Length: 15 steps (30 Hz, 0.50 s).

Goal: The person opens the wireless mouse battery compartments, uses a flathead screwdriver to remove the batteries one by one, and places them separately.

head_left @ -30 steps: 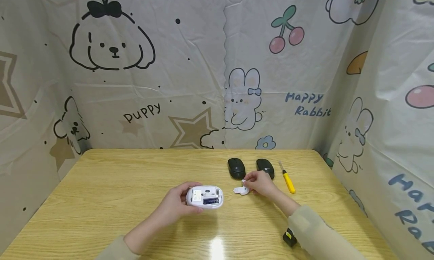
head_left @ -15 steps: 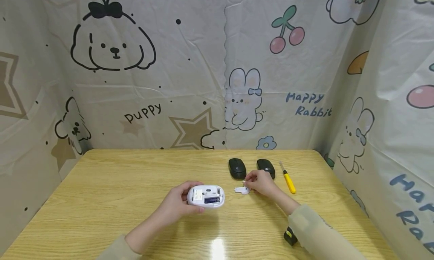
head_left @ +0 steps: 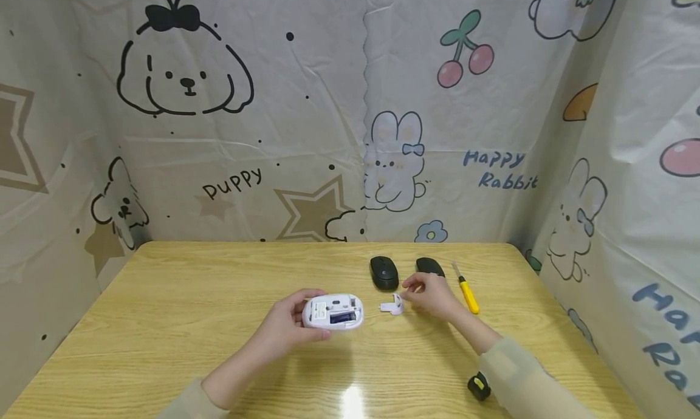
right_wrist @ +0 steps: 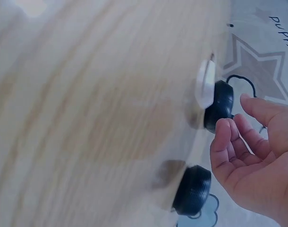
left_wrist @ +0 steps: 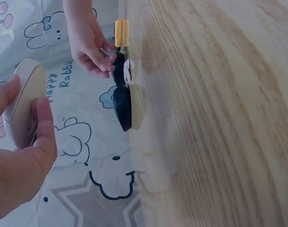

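Observation:
My left hand (head_left: 287, 322) grips a white computer mouse (head_left: 317, 320) by one end, thumb on the near side and fingers at the far side. The mouse is held above the table with its underside showing, and a dark battery (head_left: 343, 317) sits in the uncovered compartment. To the right, a small white battery cover (head_left: 391, 306) lies on the table. My right hand (head_left: 432, 294) is just right of the cover, its fingers loosely bent and holding nothing; the right wrist view also shows a gap between thumb and fingers (right_wrist: 222, 142).
Two black mice lie farther back, one (head_left: 384, 273) behind the cover and another (head_left: 429, 266) partly hidden by my right hand. A yellow-handled screwdriver (head_left: 468, 296) lies to their right. Near my right sleeve is a small black object with a yellow mark (head_left: 479, 385). A printed curtain (head_left: 306, 121) stands behind the table (head_left: 208, 285).
My right hand has let go of the battery cover and drawn back to the right, leaving it on the table. My left hand still holds the white mouse, tilted slightly differently.

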Motion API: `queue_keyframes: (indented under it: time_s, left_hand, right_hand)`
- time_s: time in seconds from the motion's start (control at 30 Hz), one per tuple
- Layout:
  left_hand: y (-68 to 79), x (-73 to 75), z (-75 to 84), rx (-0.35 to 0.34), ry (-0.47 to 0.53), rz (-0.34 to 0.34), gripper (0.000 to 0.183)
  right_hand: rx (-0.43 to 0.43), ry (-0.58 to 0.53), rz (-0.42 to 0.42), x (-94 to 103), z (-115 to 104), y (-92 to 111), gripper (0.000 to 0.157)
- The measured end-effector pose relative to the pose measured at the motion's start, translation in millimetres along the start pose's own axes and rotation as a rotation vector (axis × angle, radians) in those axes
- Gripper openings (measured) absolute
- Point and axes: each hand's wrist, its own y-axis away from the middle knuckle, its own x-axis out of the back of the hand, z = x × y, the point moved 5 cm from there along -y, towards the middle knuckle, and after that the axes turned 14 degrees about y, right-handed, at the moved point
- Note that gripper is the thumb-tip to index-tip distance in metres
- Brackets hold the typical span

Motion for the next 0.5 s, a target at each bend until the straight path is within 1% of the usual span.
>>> queue_keyframes:
  time_s: [0.27, 0.5]
  left_hand:
    - [5.0, 2.8, 8.4, -0.007, 0.018, 0.012, 0.068]
    - [7.4, 8.8, 8.4, 0.002, 0.009, 0.029, 0.070]
  right_hand:
    - [-0.007, 0.012, 0.060, 21.4, 5.0, 10.2, 0.023]
    - [-0.022, 0.044, 0.143, 41.6, 14.9, 21.6, 0.024]
